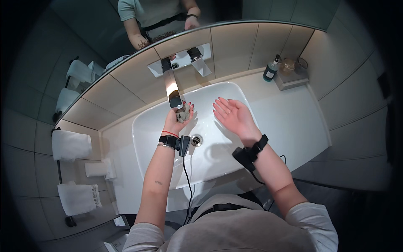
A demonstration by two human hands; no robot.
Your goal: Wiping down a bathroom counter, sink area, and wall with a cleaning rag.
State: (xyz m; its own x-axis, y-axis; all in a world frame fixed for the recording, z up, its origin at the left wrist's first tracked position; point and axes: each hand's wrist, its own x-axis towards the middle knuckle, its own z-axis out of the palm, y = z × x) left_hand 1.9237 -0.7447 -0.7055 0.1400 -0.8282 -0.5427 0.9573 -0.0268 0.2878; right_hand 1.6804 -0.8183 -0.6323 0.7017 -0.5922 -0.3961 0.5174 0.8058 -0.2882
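Under the spout of the wall-mounted faucet (172,89), my left hand (178,121) holds a crumpled grey cloth-like thing (183,114) in its palm. What exactly that thing is, I cannot tell. My right hand (233,116) is raised over the right part of the white basin (148,123), palm up, fingers extended, holding nothing. Below and between the hands lies the metal drain (196,140). Whether water runs is not plain. The faucet's lever handle (201,66) is on the wall plate to the right of the spout. Each wrist wears a black strapped device with a cable.
A soap pump bottle (270,71) stands at the counter's back right, beside a grey box (291,78) bearing glass jars. White towels (71,145) hang on a rail at the left, near a white rolled towel (96,169). A wide mirror (220,12) spans the wall above the tiles.
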